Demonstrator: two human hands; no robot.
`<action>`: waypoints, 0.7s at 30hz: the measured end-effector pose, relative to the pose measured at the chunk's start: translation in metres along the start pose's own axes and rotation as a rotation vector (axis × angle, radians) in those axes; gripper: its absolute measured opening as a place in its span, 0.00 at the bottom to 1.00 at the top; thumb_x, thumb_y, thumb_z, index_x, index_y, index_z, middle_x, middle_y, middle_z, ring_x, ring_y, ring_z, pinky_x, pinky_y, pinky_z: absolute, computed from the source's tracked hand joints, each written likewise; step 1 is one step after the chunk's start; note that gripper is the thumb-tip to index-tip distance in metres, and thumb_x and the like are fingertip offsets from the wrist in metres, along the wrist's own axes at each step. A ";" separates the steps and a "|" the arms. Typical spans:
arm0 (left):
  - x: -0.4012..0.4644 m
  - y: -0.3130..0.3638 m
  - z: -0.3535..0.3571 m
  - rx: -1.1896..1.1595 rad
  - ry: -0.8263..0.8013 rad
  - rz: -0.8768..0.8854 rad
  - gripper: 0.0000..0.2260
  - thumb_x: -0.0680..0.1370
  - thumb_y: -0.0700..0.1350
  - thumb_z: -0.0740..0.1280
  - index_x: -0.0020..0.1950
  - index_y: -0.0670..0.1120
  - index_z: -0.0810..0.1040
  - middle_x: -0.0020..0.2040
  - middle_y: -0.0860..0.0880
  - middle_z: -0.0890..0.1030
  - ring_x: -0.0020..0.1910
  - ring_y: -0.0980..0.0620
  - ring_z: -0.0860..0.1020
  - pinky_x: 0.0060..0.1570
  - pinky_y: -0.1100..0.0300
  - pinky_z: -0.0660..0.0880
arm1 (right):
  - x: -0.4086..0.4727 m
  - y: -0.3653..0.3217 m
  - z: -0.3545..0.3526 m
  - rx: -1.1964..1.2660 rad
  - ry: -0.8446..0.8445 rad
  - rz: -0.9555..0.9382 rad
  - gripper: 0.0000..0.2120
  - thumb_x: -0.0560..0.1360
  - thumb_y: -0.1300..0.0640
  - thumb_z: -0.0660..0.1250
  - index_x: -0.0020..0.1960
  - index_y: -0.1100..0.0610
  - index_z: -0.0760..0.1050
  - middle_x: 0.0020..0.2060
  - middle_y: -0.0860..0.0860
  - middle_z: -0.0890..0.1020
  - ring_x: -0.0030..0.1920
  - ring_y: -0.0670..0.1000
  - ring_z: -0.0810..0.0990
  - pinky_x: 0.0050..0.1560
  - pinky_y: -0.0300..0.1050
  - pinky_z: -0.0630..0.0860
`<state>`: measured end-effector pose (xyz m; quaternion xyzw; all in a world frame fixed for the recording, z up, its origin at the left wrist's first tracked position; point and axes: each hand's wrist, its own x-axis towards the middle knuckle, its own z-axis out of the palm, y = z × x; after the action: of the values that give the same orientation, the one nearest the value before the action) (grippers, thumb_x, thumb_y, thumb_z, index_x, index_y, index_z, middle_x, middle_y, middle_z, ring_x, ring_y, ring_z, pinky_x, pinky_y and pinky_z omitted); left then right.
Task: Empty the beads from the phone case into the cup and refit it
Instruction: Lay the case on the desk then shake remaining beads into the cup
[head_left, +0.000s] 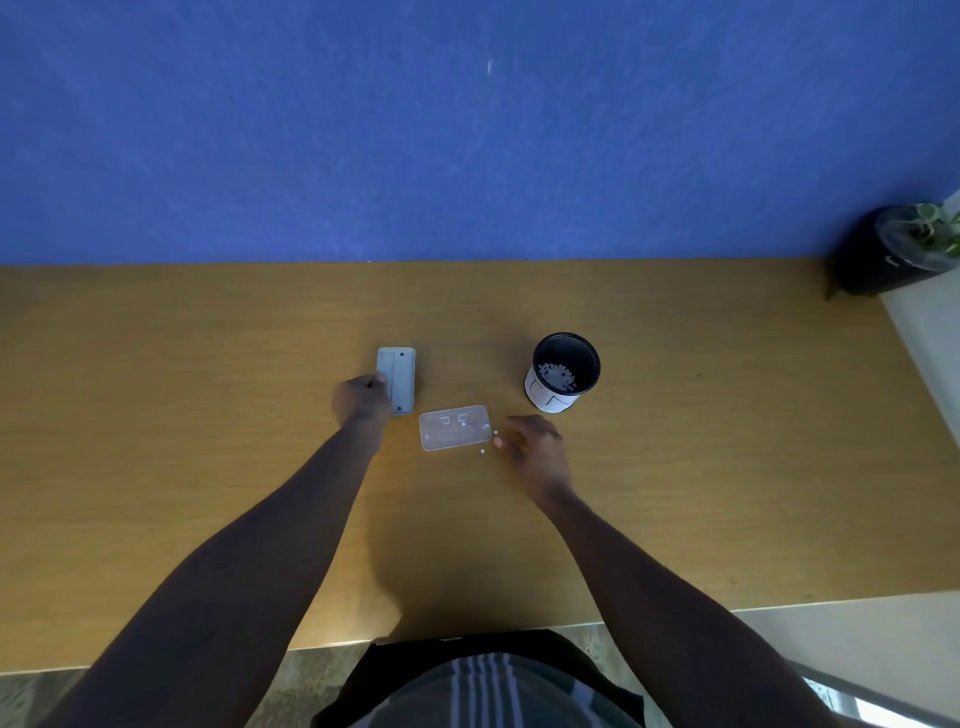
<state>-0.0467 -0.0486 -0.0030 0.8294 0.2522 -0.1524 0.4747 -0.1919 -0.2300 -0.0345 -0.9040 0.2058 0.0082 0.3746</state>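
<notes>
Picking up the last stray beads beside the emptied case.

The right grip (524, 441) is released, its fingertips (500, 442) just right of the clear case (455, 427), near loose beads (483, 451) on the surface (208, 415). The left grip (363, 397) touches the phone's (397, 379) left edge; whether it is grasping I cannot tell. The cup (563, 371), far right of the case, already has beads inside. I think it is best to pinch each bead gently so none rolls, drop them in the cup, then press the case on corner by corner.
</notes>
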 end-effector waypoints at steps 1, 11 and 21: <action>0.000 -0.001 -0.001 0.005 -0.003 0.009 0.13 0.79 0.46 0.65 0.35 0.46 0.78 0.36 0.47 0.74 0.42 0.48 0.72 0.40 0.58 0.68 | 0.001 -0.002 0.001 -0.013 -0.013 -0.008 0.15 0.73 0.58 0.72 0.59 0.62 0.79 0.53 0.58 0.82 0.56 0.59 0.78 0.55 0.47 0.72; 0.001 -0.002 -0.004 0.099 -0.041 0.050 0.13 0.78 0.50 0.66 0.56 0.44 0.83 0.53 0.40 0.83 0.51 0.40 0.79 0.45 0.55 0.74 | 0.022 -0.029 0.002 -0.232 -0.194 -0.109 0.35 0.70 0.50 0.75 0.72 0.59 0.67 0.69 0.55 0.71 0.68 0.58 0.68 0.67 0.53 0.69; -0.016 -0.022 -0.010 0.248 0.038 0.407 0.17 0.78 0.52 0.66 0.61 0.43 0.78 0.61 0.41 0.73 0.58 0.41 0.73 0.57 0.52 0.70 | 0.035 -0.041 0.005 -0.467 -0.327 -0.216 0.28 0.73 0.52 0.71 0.70 0.57 0.68 0.67 0.53 0.70 0.68 0.56 0.66 0.66 0.53 0.68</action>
<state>-0.0724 -0.0349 -0.0056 0.9179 0.0680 -0.0679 0.3851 -0.1436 -0.2137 -0.0167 -0.9690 0.0381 0.1607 0.1837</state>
